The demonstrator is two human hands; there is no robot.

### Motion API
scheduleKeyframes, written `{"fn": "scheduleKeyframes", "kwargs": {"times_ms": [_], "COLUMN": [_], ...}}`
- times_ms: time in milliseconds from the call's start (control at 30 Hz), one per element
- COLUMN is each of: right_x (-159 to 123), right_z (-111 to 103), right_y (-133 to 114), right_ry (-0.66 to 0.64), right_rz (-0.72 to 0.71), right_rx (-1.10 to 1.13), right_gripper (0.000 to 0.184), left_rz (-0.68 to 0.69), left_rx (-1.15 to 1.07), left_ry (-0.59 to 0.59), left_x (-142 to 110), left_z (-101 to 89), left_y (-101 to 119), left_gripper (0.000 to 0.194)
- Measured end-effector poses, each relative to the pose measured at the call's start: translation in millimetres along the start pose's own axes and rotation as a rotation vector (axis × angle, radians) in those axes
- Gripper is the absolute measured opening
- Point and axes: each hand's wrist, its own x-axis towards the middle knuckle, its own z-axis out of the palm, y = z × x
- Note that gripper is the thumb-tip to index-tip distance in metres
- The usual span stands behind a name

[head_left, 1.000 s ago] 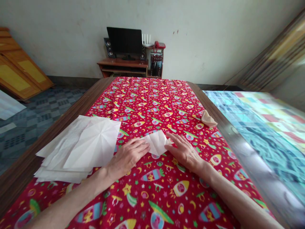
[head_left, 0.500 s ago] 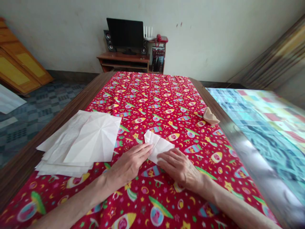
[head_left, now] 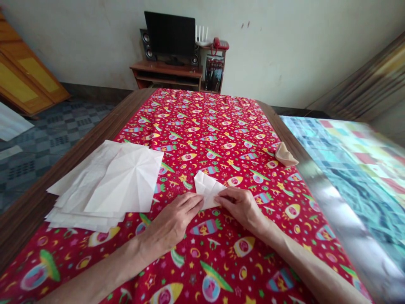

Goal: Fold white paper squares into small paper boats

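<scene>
A small folded white paper [head_left: 207, 188] lies on the red patterned tablecloth [head_left: 221, 126] near the middle of the table. My left hand [head_left: 172, 223] rests flat beside it, fingertips pressing the paper's lower left edge. My right hand [head_left: 242, 207] pinches the paper's right corner between thumb and fingers. A stack of creased white paper sheets [head_left: 107, 185] lies to the left of my left hand.
A small beige folded paper shape [head_left: 284, 154] sits near the table's right edge. The brown wooden table edge [head_left: 79, 143] shows on the left. Beyond the table stand a desk with a monitor [head_left: 171, 31], speakers and a red telephone. A colourful quilted surface [head_left: 348, 169] lies to the right.
The right hand lifted from flat on the paper to pinching its right corner, and the paper has been folded smaller. The camera view tilted down slightly.
</scene>
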Motion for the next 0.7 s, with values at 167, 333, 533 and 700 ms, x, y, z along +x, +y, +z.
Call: {"fn": "scheduleKeyframes", "kwargs": {"times_ms": [167,333,533,700], "right_x": [4.5,7.4,8.4,8.3], "right_z": [6.3,7.0,8.7,8.9], "right_y": [3.4,2.4,3.0,2.0], "right_ry": [0.031,0.024,0.021,0.025], "right_rz": [0.030,0.028,0.053,0.045], "right_rx": [-0.159,-0.233,-0.241,-0.253], "right_gripper": [0.019,0.021,0.021,0.020], "left_rz": [-0.004,-0.033,-0.043,-0.037], "left_rx": [-0.020,-0.021,0.012,0.044], "left_ry": [-0.009,0.015,-0.010,-0.033], "left_x": [-0.9,-3.3,-3.4,-2.9], "left_z": [0.5,5.2,7.3,7.9], "left_y": [-0.4,0.0,2.7,3.2], "left_gripper": [0.051,0.050,0.052,0.047]}}
